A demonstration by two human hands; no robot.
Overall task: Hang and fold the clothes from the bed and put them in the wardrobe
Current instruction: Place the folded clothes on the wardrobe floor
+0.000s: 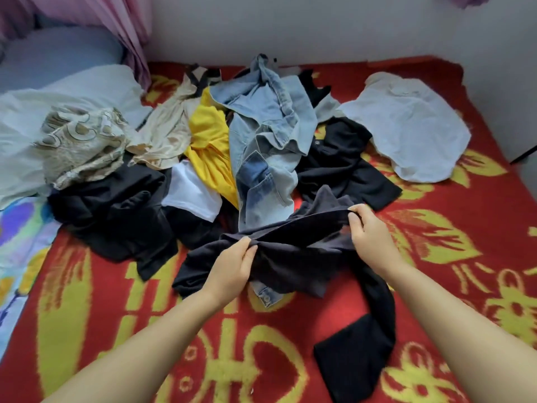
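Both hands (232,266) (369,237) grip dark garment (296,257), stretched left-right

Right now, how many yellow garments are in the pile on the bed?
1. The yellow garment lies mid-pile, between the cream top on its left and the denim shirt on its right. More could be buried underneath.

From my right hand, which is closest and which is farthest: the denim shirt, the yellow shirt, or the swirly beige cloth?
From the right hand, in the head view:
1. Denim shirt, in the middle of the pile, just up and left of the hand.
2. Yellow shirt, further left.
3. Swirly beige cloth, far left.
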